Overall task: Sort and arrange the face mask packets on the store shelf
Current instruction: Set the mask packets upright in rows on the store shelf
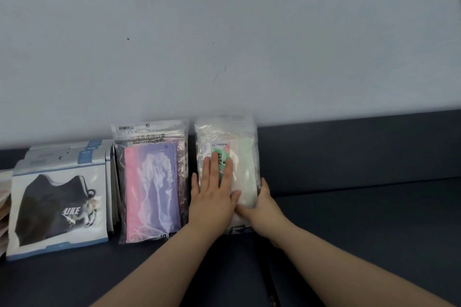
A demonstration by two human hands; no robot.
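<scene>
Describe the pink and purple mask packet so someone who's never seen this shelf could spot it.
On the dark shelf against the back wall, packets lie in a row. The pink and purple packet lies between the black-mask packet on its left and the white packet held by the left hand and right hand. Only it shows coloured masks through clear plastic.

**Both hands out, side by side**

My arms reach far from the near edge, converging. My left hand [214,194] lies flat, palm down, fingers straight and slightly spread, pressing on the packet [245,157]. My right hand [262,212] sits just beside it, thumb on top, fingers curled round the packet's right edge.
</scene>
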